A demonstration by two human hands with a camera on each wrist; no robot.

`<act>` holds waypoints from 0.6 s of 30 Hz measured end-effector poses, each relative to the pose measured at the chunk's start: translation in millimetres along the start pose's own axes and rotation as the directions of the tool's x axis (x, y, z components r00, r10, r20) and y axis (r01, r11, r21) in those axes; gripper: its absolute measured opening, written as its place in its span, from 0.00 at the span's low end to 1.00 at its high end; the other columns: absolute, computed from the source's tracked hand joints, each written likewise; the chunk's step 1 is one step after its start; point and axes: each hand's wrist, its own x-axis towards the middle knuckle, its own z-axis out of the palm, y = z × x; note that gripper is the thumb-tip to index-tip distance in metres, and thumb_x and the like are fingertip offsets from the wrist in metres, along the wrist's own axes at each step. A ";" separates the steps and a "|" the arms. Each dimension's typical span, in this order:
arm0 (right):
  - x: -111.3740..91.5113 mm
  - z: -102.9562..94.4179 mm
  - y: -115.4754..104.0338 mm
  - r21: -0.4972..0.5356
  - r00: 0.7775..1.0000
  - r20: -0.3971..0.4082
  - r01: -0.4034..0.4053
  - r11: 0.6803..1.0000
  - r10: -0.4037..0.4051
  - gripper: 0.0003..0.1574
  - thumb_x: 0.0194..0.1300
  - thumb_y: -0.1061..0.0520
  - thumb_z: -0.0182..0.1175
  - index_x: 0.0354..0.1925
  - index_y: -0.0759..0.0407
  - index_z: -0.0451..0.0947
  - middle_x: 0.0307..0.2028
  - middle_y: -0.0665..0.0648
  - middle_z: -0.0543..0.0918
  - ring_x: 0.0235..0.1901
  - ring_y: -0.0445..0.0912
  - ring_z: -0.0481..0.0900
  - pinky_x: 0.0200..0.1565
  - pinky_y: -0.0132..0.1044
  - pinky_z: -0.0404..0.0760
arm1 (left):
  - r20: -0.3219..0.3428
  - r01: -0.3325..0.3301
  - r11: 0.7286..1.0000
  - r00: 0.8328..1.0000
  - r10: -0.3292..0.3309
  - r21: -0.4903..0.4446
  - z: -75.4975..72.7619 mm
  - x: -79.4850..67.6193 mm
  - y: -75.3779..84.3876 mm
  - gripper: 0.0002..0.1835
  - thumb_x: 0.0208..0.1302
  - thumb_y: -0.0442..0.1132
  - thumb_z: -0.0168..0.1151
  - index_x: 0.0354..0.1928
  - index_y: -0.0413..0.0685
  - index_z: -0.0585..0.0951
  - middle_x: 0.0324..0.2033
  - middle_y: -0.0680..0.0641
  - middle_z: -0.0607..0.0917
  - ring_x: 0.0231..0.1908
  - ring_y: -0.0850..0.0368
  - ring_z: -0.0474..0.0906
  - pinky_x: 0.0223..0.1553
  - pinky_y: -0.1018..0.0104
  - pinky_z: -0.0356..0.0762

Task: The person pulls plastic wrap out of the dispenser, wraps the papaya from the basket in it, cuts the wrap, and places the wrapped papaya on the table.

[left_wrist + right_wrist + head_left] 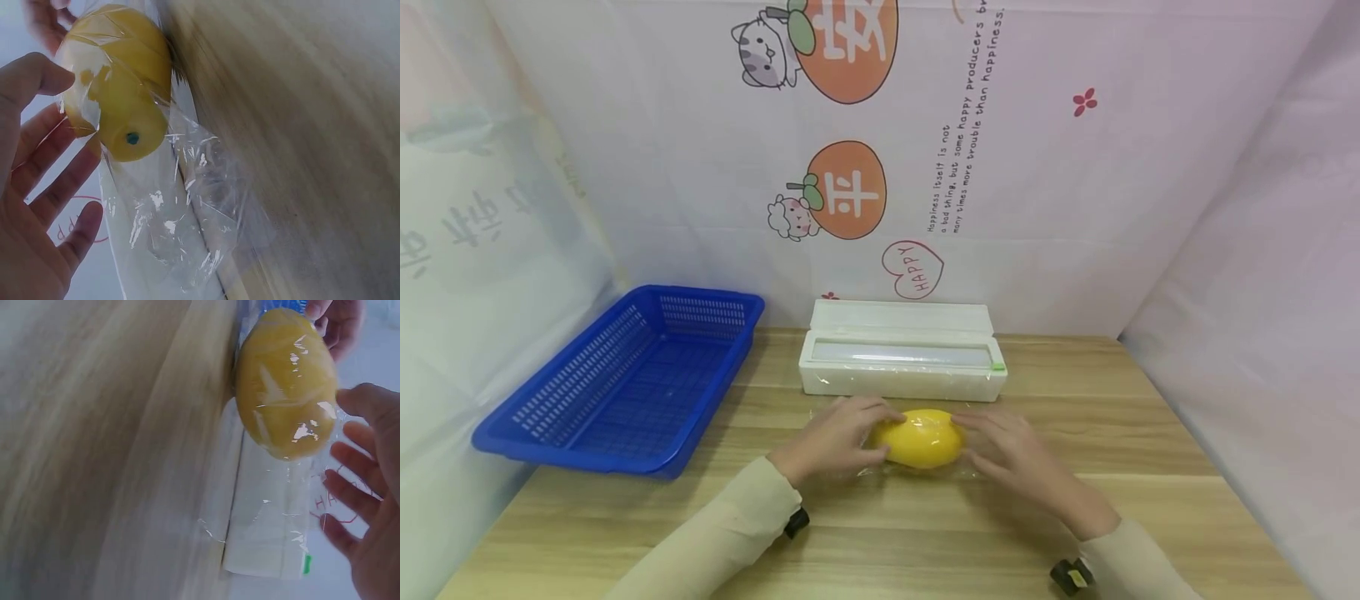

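A yellow mango [922,438] with clear cling film [181,206] over it lies on the wooden table between both hands. Its blunt tip with a small green spot shows in the left wrist view, where loose, creased film trails from it. My left hand [838,440] is at the mango's left end, thumb toward the front and fingers on the far side, fairly straight and touching the wrapped fruit. At the other end, my right hand [1021,454] has its fingers loosely spread, fingertips right at the mango and the film edge.
Behind the mango stands a white cling film box [902,382], lid up, a roll [902,354] inside and a green slider [997,367] at its right. A blue plastic basket [580,457] sits at the left. Printed white cloth [1037,208] hangs around the table.
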 end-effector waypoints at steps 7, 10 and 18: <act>0.9 8.8 -4.0 0.048 0.985 0.120 -0.127 0.991 0.120 0.43 0.64 0.47 0.69 0.70 0.59 0.68 0.69 0.60 0.71 0.65 0.58 0.70 0.64 0.61 0.67 | 0.025 -0.006 0.993 1.000 0.009 -0.114 2.3 -0.3 -6.6 0.28 0.58 0.45 0.72 0.62 0.56 0.78 0.58 0.58 0.79 0.59 0.63 0.73 0.63 0.64 0.69; 0.1 12.5 -4.1 0.113 0.978 0.141 -0.170 0.979 0.153 0.45 0.64 0.48 0.69 0.73 0.58 0.64 0.70 0.61 0.69 0.67 0.57 0.68 0.64 0.59 0.67 | 0.028 -0.011 0.983 0.999 0.016 -0.184 3.9 -0.6 -9.1 0.29 0.57 0.41 0.74 0.62 0.54 0.78 0.58 0.57 0.79 0.58 0.63 0.74 0.61 0.68 0.71; -3.4 20.4 -2.4 0.188 0.981 0.095 -0.184 0.965 0.168 0.44 0.61 0.54 0.72 0.71 0.57 0.67 0.66 0.56 0.74 0.57 0.48 0.78 0.59 0.47 0.77 | 0.040 -0.027 0.957 0.998 0.040 -0.290 4.7 -2.9 -10.6 0.34 0.54 0.36 0.77 0.64 0.51 0.76 0.60 0.55 0.77 0.53 0.63 0.74 0.50 0.74 0.77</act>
